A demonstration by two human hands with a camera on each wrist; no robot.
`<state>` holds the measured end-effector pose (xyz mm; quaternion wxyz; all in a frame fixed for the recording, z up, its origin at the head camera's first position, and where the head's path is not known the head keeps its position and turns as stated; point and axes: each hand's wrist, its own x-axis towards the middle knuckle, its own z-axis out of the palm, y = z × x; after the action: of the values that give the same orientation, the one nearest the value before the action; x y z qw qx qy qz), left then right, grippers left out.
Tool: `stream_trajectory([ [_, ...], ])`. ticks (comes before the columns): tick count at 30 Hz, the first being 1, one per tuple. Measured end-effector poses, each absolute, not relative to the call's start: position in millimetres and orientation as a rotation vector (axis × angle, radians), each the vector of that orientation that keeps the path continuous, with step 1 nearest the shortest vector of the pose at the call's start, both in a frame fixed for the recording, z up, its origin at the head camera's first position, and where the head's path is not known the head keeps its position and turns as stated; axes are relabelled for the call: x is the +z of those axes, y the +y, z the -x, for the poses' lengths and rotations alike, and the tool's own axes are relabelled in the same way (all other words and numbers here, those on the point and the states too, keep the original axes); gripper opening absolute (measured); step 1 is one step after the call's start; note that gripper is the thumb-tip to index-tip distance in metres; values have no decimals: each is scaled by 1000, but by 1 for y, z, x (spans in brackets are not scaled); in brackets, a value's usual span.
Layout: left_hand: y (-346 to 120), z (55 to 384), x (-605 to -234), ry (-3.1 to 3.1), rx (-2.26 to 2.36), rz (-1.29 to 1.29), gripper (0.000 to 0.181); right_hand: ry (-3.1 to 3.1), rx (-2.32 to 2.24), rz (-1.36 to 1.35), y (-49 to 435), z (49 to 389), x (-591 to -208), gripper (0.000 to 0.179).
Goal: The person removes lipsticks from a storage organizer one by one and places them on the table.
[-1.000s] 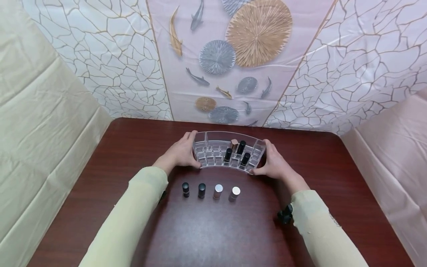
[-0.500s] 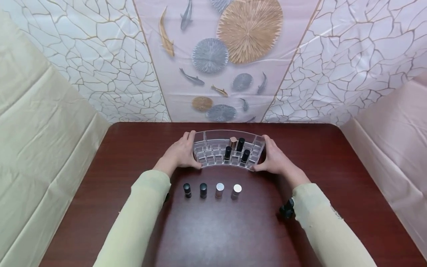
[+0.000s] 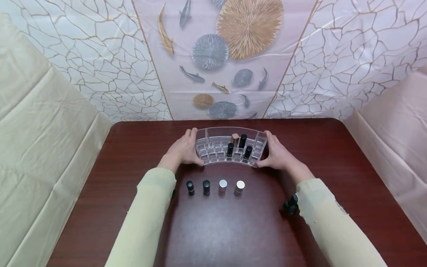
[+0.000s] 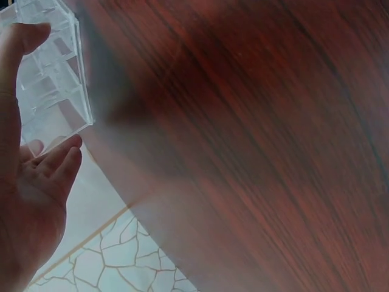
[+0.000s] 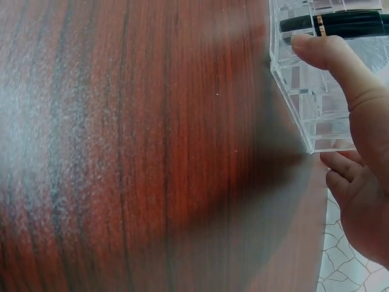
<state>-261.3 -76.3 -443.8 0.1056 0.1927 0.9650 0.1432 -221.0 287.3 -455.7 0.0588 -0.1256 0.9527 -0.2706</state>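
A clear, curved lipstick organizer stands toward the back of the table, held at both ends. My left hand grips its left end, thumb at the front edge and fingers round the side. At the right end my right hand does the same; the right wrist view shows its thumb beside a black lipstick with a gold band. A rose-gold lipstick and three black ones, including a front one, stand in the organizer's right half. Slots in its left half hold nothing.
In front of the organizer, a row of lipsticks stands upright on the dark red wooden table: two black, one a black tube, a pinkish-silver one and a pale-capped one. A patterned backdrop rises behind the table.
The head view has shifted slightly. Both hands keep their hold on the organizer's ends, and the organizer and the row of lipsticks show no clear movement against each other.
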Motion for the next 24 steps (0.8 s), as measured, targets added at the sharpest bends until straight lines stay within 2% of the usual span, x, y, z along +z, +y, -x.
stream_trajectory([
  [16, -77, 263, -442, 2825, 454, -516, 136, 2833, -716, 321, 286, 220, -445, 146],
  [20, -77, 263, -443, 2815, 467, -526, 134, 2897, -672, 397, 287, 211, -434, 142],
  [24, -78, 262, -442, 2816, 488, -532, 133, 2988, -644, 522, 284, 203, -408, 128],
])
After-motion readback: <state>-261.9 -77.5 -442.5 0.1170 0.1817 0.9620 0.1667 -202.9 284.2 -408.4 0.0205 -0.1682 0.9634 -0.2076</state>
